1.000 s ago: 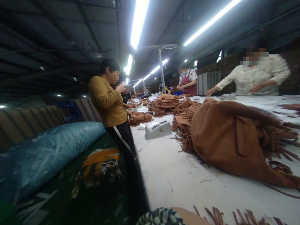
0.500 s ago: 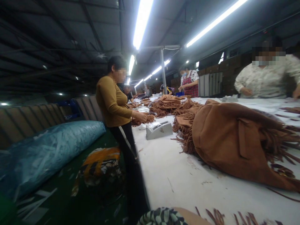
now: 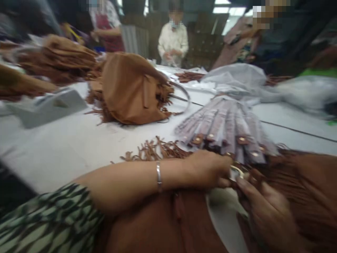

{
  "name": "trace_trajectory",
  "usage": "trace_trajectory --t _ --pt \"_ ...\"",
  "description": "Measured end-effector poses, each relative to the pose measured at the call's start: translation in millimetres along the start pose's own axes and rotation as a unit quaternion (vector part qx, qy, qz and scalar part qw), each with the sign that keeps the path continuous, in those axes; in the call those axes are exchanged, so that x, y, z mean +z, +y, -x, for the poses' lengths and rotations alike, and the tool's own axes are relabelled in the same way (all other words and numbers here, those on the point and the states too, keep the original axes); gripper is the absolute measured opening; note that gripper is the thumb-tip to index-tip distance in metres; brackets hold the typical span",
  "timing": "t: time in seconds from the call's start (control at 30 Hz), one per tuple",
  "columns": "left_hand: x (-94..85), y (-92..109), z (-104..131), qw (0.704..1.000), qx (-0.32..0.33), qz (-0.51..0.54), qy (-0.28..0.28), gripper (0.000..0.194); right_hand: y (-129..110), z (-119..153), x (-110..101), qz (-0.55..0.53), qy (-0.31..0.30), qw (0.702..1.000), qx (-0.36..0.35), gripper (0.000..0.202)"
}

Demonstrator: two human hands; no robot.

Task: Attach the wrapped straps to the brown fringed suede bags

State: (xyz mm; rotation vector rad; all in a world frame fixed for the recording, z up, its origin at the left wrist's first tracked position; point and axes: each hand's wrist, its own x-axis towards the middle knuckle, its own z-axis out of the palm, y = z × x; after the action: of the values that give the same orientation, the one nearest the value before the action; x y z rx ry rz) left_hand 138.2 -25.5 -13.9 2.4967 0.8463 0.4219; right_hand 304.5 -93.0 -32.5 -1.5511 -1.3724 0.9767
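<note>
My left hand, with a silver bracelet at the wrist, reaches in from the left, its fingers closed at a gold-coloured metal ring. My right hand comes from the lower right and pinches a brown strap beside the ring, the thumb against the ring's lower edge. Motion blur hides the exact grip. Beneath my forearm lies a brown suede bag. More brown fringed material is at the right. Just beyond my hands, a bundle of straps in clear plastic wrap fans out.
A brown fringed bag stands farther back on the white table. At left are a grey tape dispenser and a bag pile. Clear plastic bags lie at the back right. Several co-workers stand around the table.
My view has swung right and down. Both my hands, the ring and the wrapped straps are now visible; earlier only my patterned sleeve and part of my arm showed at the bottom edge.
</note>
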Motion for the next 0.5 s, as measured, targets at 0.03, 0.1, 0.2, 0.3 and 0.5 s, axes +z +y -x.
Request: trace_trajectory --t 0.03,0.1,0.2,0.3,0.5 --pt "5.4 -0.6 -3.6 1.0 0.003 -0.005 0.01 0.026 0.4 1.6 -5.5 -0.022 0.01 0.999 0.029 0.032" --pt "8.1 -3.8 -4.7 1.0 0.013 -0.001 0.009 0.026 0.1 -2.5 -9.3 -0.097 -0.023 0.993 0.07 0.03" --pt "1.5 -5.7 1.5 1.0 0.026 0.015 -0.004 0.024 -3.4 -11.5 -9.6 -0.162 -0.078 0.979 0.093 0.026" --pt "-4.0 -6.0 5.8 0.997 0.06 0.042 -0.013 0.03 -7.1 -12.7 -10.5 -0.176 -0.111 0.974 0.087 0.025" --pt "-2.5 -12.0 4.3 0.983 0.134 0.124 -0.009 0.036 -6.4 -2.9 -21.3 -0.145 -0.116 0.979 0.085 0.034"
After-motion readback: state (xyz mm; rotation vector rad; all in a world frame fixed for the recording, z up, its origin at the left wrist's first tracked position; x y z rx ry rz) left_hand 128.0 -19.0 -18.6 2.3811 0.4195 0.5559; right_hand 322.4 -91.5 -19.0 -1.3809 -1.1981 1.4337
